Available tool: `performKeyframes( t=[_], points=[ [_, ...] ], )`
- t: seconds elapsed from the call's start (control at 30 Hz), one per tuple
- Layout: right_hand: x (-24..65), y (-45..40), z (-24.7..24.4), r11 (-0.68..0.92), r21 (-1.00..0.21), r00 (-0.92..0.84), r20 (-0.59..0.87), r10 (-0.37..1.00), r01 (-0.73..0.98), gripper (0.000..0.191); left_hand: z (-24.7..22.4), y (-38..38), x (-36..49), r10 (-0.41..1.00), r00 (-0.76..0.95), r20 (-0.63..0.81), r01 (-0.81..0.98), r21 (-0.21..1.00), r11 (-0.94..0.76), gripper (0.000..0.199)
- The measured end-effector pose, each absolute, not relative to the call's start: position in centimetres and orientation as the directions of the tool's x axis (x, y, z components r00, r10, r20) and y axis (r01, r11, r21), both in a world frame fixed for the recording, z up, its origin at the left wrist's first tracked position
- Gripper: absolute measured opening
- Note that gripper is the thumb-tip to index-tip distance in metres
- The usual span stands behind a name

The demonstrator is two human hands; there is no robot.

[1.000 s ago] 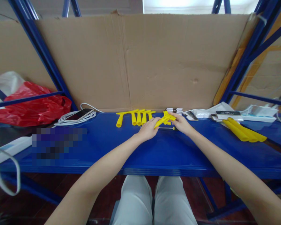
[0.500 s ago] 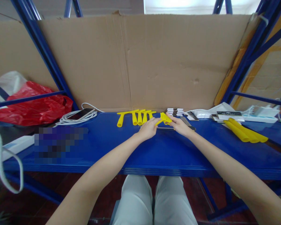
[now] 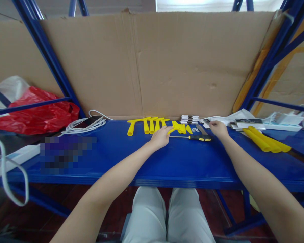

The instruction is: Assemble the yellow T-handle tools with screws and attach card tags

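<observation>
My left hand is closed on a yellow plastic piece, whose end pokes out past the fingers. Just right of it lie several small flat yellow parts. A screwdriver with a black and yellow handle rests in front of them, its shaft reaching toward my left hand. Farther right, my right hand has its fingertips pinched together over a small dark and silver flat packet; what they hold is too small to tell. A grey metal strip and a little cluster of screws lie between.
Yellow T-shaped handles stand in a row left of centre. Small white boxes are stacked behind. Yellow tubes lie at right; a coiled white cable and red bag at left. A cardboard wall closes off the back.
My right hand has left the yellow piece and moved right to the small packet, uncovering the screwdriver handle and flat yellow parts. My left hand stays in place with the yellow piece.
</observation>
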State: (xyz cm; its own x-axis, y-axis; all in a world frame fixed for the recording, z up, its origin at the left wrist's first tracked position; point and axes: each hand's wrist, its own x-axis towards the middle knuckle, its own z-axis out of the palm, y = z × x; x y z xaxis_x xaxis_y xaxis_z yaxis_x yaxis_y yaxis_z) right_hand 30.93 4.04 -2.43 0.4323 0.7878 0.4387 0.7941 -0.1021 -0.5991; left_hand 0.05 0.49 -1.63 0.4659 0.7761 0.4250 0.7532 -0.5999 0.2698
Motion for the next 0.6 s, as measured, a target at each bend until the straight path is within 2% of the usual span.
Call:
performKeyframes(
  t=[0.1, 0.3, 0.37, 0.5, 0.6],
  points=[
    [31.1, 3.6, -2.5, -0.182, -0.564, 0.435, 0.354, 0.828, 0.806, 0.027, -1.8, 0.5, 0.0, 0.771, 0.469, 0.43, 0.747, 0.273, -0.606, 0.044],
    [29.6, 3.7, -2.5, -0.146, -0.505, 0.301, 0.24, 0.923, 0.851, 0.013, -1.9, 0.7, 0.1, 0.778, 0.47, 0.417, 0.739, 0.295, -0.605, 0.043],
    [29.6, 3.8, -2.6, -0.181, -0.488, 0.318, 0.214, 0.924, 0.854, 0.01, -1.9, 0.7, 0.1, 0.778, 0.475, 0.411, 0.736, 0.298, -0.608, 0.043],
    [29.9, 4.1, -2.5, -0.267, -0.462, 0.382, 0.175, 0.907, 0.846, 0.018, -1.7, 0.5, 0.2, 0.785, 0.474, 0.398, 0.741, 0.301, -0.6, 0.043],
    [29.8, 4.2, -2.4, -0.279, -0.46, 0.385, 0.156, 0.91, 0.843, 0.018, -1.5, 0.3, 0.3, 0.793, 0.473, 0.383, 0.749, 0.299, -0.591, 0.043]
  ],
)
